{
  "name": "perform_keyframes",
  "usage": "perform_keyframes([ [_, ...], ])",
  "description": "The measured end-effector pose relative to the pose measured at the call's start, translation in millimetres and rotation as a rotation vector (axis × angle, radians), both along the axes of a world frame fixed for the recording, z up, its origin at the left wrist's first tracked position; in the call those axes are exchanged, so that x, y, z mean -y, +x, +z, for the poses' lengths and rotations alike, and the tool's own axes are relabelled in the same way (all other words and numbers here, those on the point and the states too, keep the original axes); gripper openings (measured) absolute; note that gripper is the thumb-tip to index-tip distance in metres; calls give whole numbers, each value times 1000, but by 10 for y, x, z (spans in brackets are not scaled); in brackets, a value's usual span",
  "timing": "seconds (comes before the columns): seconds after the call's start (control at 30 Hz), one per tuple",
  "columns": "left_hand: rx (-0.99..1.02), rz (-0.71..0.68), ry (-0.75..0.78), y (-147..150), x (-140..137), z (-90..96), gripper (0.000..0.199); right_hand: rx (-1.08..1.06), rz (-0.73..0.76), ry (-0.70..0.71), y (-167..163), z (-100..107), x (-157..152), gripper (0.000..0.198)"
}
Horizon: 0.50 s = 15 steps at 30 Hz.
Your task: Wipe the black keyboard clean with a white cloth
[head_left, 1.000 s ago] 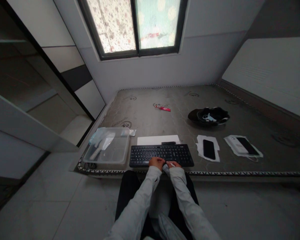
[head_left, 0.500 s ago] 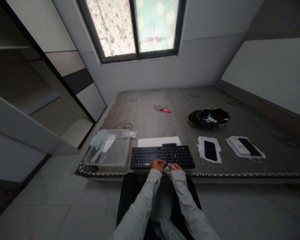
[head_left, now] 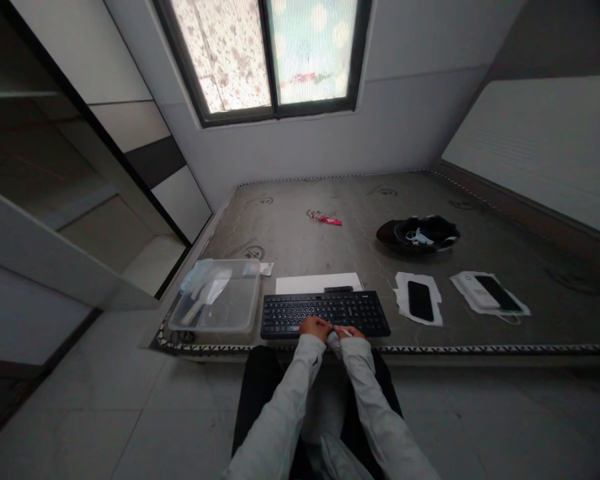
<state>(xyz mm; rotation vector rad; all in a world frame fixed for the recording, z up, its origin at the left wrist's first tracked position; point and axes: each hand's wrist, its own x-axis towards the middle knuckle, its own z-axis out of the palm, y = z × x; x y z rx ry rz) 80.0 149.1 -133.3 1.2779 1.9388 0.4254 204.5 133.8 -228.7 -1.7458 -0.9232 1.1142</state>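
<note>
A black keyboard (head_left: 325, 310) lies at the mattress's front edge, directly in front of me. Over its near edge, my left hand (head_left: 314, 327) is closed, fingers pinched together on something too small to make out. Right beside it is my right hand (head_left: 351, 332), also closed, its fingertips meeting those of the left. A small bit of white material (head_left: 335, 339), perhaps tissue or cloth, shows at the right fingers. Behind the keyboard lies a white sheet (head_left: 305, 283) with a black pen-like stick (head_left: 339, 289) at its right end.
A clear plastic box (head_left: 220, 313) stands left of the keyboard. To the right are a black phone (head_left: 421, 301) on white paper and a second phone (head_left: 497, 293) beside a white block (head_left: 477, 292). Farther back lie a dark cap (head_left: 420, 235) and a red strip (head_left: 326, 219).
Both hands have shifted very slightly, fingers still together over the keyboard's near edge. The other things have stayed in place.
</note>
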Motion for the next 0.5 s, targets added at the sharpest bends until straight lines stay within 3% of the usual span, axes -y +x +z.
perform_keyframes([
  [0.5,-112,-120,-122,15,-133,54,23,60,-29,36,-34,63,3,48],
])
